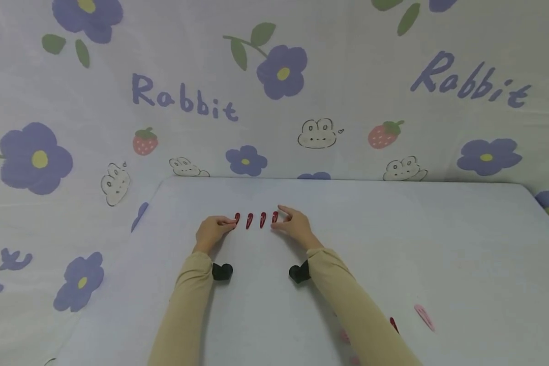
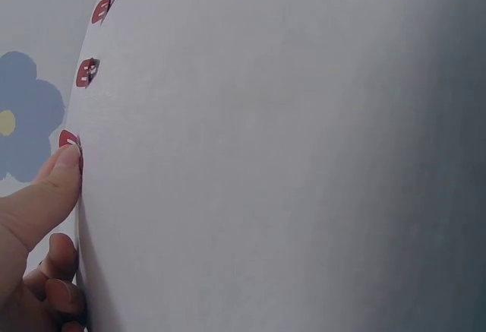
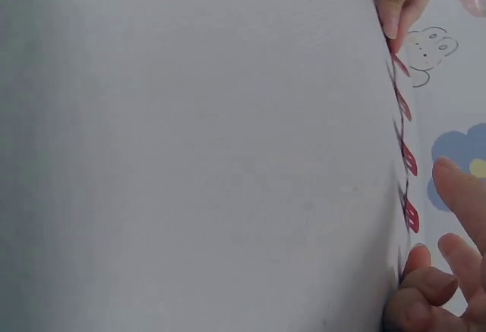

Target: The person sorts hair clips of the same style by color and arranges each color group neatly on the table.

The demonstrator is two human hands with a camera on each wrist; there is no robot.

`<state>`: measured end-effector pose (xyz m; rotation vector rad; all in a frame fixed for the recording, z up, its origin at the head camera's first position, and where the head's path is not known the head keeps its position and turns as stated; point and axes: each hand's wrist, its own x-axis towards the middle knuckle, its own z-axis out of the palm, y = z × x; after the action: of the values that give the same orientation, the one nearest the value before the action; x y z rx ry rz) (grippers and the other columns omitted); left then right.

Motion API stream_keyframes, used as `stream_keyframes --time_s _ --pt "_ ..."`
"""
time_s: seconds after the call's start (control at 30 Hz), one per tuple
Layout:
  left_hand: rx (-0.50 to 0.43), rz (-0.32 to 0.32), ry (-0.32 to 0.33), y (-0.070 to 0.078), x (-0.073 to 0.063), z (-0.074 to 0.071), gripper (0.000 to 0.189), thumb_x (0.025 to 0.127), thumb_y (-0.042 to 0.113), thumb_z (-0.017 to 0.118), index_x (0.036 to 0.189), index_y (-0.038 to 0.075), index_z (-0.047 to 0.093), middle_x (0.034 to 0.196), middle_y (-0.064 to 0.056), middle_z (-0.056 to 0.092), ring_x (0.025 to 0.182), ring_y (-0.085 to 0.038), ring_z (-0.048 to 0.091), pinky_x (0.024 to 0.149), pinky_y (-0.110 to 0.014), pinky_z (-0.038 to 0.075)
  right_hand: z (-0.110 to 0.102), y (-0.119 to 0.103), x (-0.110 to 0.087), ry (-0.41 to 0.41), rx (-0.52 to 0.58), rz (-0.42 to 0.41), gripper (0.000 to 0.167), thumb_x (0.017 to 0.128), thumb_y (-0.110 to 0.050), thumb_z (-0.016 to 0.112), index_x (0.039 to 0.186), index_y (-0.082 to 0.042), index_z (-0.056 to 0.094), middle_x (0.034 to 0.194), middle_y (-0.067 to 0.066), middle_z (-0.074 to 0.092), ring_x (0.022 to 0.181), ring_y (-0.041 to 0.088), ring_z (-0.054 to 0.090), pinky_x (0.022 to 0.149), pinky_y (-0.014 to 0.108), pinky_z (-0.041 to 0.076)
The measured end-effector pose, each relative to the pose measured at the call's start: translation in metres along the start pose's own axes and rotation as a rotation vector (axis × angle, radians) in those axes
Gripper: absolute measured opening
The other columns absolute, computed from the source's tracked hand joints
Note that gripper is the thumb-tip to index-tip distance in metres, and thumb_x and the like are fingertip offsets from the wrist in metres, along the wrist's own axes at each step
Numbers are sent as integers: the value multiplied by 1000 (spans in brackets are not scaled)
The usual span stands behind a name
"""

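Observation:
Several red hair clips (image 1: pixel 249 221) stand in a row on the white table, roughly parallel, toward its far edge. At the row's left end, my left hand (image 1: pixel 212 232) pinches the lower end of a red clip (image 2: pixel 69 139), its thumb laid over it in the left wrist view. My right hand (image 1: pixel 296 226) is around the rightmost red clip (image 3: pixel 411 216), thumb and index finger spread apart with the thumb by its near end. The clips between the hands, such as this one (image 2: pixel 86 73), lie untouched.
Near the front right lie a pink hair clip (image 1: pixel 424 317) and another red clip (image 1: pixel 394 325). Pink pieces (image 1: pixel 344 335) show partly from under my right sleeve. A dark heart-shaped piece (image 1: pixel 222 271) sits at my left wrist, another (image 1: pixel 299 273) at my right. Patterned cloth (image 1: pixel 274 127) hangs behind the table.

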<state>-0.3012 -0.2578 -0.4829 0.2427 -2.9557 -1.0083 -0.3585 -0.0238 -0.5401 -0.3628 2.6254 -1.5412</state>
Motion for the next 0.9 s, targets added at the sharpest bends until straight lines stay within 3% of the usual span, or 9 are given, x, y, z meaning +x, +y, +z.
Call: stream_keyframes --time_s 0.07,0.13,0.33,0.47,0.67,0.9 --pt "3 -3 8 -1 0 -1 21 79 29 69 93 14 72 83 -1 64 75 -18 53 64 -31 38 -12 -29 -18 -34 34 84 63 73 -25 75 128 -11 50 78 8 51 70 19 44 64 32 36" --pt "2 -8 4 -2 1 -1 21 79 29 69 93 14 72 83 -1 63 75 -18 53 65 -32 38 -20 -43 -31 -46 87 105 56 75 -21 73 125 -5 52 80 8 55 67 15 46 61 27 37" --pt "-13 3 -13 -3 1 1 20 79 29 68 93 14 72 79 1 62 74 -17 52 66 -32 38 -35 -56 -57 -77 202 219 48 77 -17 70 118 3 54 93 10 63 60 12 50 56 23 40" --pt "-15 1 -12 0 -1 3 20 79 28 69 92 13 72 77 1 61 72 -17 51 65 -31 38 -40 -59 -67 -103 161 247 43 81 -16 66 118 1 52 97 9 61 63 13 49 56 24 41" --pt "-4 11 2 0 -1 6 20 79 29 69 92 14 72 76 2 61 70 -16 50 62 -30 38 -56 -56 -84 -159 64 229 40 84 -17 61 119 0 52 103 10 60 61 14 48 53 24 39" --pt "4 9 20 -2 0 3 20 79 29 69 91 13 72 81 -1 63 73 -17 51 63 -31 37 -81 -47 -101 -252 46 160 35 85 -17 59 114 2 55 103 10 58 61 13 50 56 25 41"
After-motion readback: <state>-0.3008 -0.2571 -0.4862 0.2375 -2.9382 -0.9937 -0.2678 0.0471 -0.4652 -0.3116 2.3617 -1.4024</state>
